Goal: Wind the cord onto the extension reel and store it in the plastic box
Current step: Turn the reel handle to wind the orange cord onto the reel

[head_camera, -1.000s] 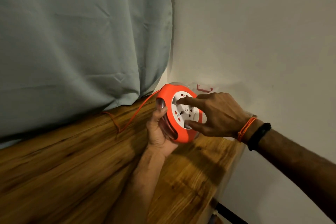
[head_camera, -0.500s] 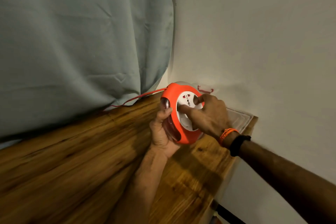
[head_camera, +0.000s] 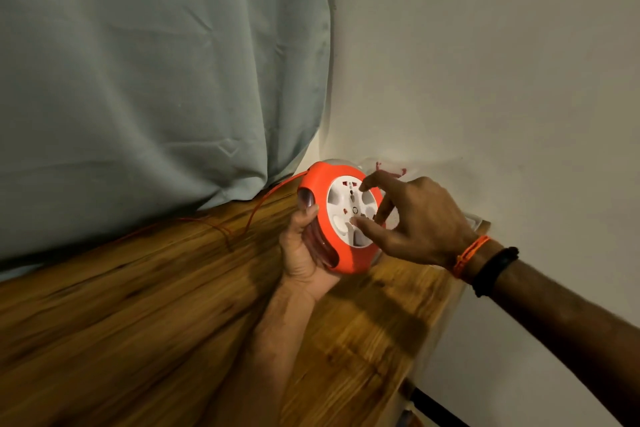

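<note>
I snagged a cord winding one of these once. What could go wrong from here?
1. The loose cord trails across the table and under the curtain; it may catch there as it winds in.
2. The left hand alone holds the reel up while the right hand turns its face; it might slip.
3. The box sits at the table corner and could get knocked.
</note>
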Tool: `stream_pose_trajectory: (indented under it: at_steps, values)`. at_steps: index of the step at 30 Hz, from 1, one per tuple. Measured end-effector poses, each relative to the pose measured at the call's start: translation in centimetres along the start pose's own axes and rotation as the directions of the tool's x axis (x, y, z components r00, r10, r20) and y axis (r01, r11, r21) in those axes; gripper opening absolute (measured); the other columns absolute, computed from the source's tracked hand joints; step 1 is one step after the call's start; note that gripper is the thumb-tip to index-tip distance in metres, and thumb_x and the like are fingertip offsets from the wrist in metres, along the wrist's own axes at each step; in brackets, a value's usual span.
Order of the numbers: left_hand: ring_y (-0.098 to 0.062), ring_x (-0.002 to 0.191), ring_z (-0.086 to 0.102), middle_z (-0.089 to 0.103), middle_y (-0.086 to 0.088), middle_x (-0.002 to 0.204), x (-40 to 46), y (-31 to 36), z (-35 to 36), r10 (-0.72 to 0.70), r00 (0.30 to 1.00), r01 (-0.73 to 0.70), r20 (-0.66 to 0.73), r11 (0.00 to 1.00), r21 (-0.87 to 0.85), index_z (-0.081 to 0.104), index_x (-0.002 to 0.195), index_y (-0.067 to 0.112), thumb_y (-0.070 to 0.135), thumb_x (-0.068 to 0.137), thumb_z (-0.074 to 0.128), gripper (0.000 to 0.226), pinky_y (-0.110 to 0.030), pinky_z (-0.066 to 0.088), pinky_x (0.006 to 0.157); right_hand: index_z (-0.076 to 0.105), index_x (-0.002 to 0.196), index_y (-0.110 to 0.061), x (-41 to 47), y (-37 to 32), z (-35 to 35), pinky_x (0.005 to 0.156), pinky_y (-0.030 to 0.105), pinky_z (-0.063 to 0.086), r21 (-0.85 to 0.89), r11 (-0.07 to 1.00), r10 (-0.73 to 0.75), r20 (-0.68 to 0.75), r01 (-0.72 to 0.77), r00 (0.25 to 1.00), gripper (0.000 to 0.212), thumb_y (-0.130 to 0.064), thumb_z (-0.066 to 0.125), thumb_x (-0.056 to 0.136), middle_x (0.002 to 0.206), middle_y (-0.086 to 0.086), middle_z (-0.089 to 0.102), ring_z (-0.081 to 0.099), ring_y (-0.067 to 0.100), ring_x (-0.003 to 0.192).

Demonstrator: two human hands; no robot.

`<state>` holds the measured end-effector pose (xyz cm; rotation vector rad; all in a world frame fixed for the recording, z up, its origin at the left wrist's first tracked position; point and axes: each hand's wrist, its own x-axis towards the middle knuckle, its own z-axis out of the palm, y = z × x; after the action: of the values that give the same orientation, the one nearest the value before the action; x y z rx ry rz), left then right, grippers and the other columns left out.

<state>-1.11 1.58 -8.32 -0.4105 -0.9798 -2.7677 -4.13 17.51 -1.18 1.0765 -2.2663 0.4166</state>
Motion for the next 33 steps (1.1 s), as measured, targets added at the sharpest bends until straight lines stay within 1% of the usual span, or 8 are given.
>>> stream_pose_trajectory:
  at_steps: [5,9,15,19,23,26,30,33]
  values:
    - [-0.046,0.13,0.048,0.049,-0.025,0.146,0.1,-0.1,-0.4,-0.045,0.999,0.044,0.018,0.999,0.015,0.044,0.15,0.016,0.039,0.054,0.089,0.109,-0.062,0.045,0.1,0.045,0.14,-0.036,0.0,0.8,-1.0,0.063,0.033,0.054,-0.194,0.921,-0.31,0.153,0.337,0.938,0.06,-0.06,0.053,0.085,0.11,-0.002,0.072,0.069,0.023,0.081]
    - [-0.048,0.137,0.041,0.045,-0.025,0.15,0.2,-0.1,-0.5,-0.067,0.997,0.067,0.049,0.998,0.014,0.042,0.151,0.017,0.04,0.052,0.09,0.112,-0.068,0.037,0.105,0.024,0.149,-0.044,0.8,0.9,-0.9,0.065,0.032,0.054,-0.235,0.892,-0.344,0.203,0.387,0.917,0.066,-0.065,0.043,0.089,0.122,0.0,0.068,0.069,0.024,0.087]
    - [-0.042,0.125,0.053,0.052,-0.023,0.142,0.2,-0.2,-0.1,-0.039,0.996,0.041,0.078,0.999,-0.024,0.047,0.148,0.014,0.037,0.059,0.087,0.101,-0.063,0.043,0.102,0.037,0.143,-0.037,1.8,1.3,0.2,0.061,0.03,0.052,-0.282,0.863,-0.386,0.168,0.419,0.907,0.063,-0.057,0.05,0.085,0.095,0.004,0.074,0.068,0.026,0.073]
    - [-0.04,0.12,0.058,0.059,-0.022,0.134,0.1,0.0,0.2,-0.012,0.993,0.016,0.116,0.999,-0.034,0.053,0.142,0.009,0.033,0.063,0.086,0.089,-0.056,0.046,0.102,0.054,0.123,-0.035,1.2,0.0,1.6,0.068,0.033,0.055,0.002,0.999,-0.033,-0.023,0.033,0.999,0.059,-0.063,0.061,0.072,0.082,0.0,0.074,0.067,0.026,0.071]
    - [-0.038,0.114,0.06,0.059,-0.022,0.131,0.2,-0.3,0.5,0.003,0.999,-0.003,0.05,1.0,0.007,0.043,0.149,0.007,0.034,0.057,0.089,0.106,-0.051,0.05,0.097,0.06,0.081,-0.022,1.7,-1.5,3.0,0.064,0.032,0.058,0.44,0.713,0.572,0.086,-0.546,0.816,0.046,-0.061,0.072,0.061,0.079,-0.004,0.066,0.066,0.02,0.072]
    - [-0.037,0.114,0.061,0.06,-0.022,0.131,0.1,-0.6,0.4,-0.02,0.999,0.02,0.042,1.0,0.007,0.042,0.15,0.006,0.034,0.058,0.088,0.106,-0.051,0.051,0.095,0.062,0.08,-0.017,1.7,-1.5,3.1,0.069,0.041,0.062,0.476,0.623,0.619,0.186,-0.622,0.763,0.046,-0.059,0.073,0.063,0.075,0.004,0.073,0.072,0.026,0.072]
    - [-0.038,0.115,0.062,0.062,-0.022,0.131,0.0,-0.4,0.0,-0.035,0.999,0.035,0.039,0.999,0.0,0.056,0.14,0.008,0.034,0.062,0.087,0.088,-0.052,0.052,0.094,0.061,0.109,-0.019,1.1,-1.4,2.5,0.064,0.03,0.056,0.424,0.7,0.535,0.221,-0.574,0.815,0.054,-0.061,0.066,0.077,0.104,0.01,0.074,0.071,0.028,0.082]
    - [-0.042,0.128,0.051,0.05,-0.024,0.144,0.1,-0.3,-0.1,-0.039,0.999,0.038,0.024,0.999,0.009,0.047,0.147,0.008,0.036,0.063,0.086,0.097,-0.058,0.042,0.106,0.06,0.114,-0.02,0.5,-1.0,1.4,0.075,0.037,0.059,0.317,0.837,0.42,0.15,-0.446,0.895,0.055,-0.063,0.064,0.079,0.094,0.007,0.077,0.07,0.024,0.081]
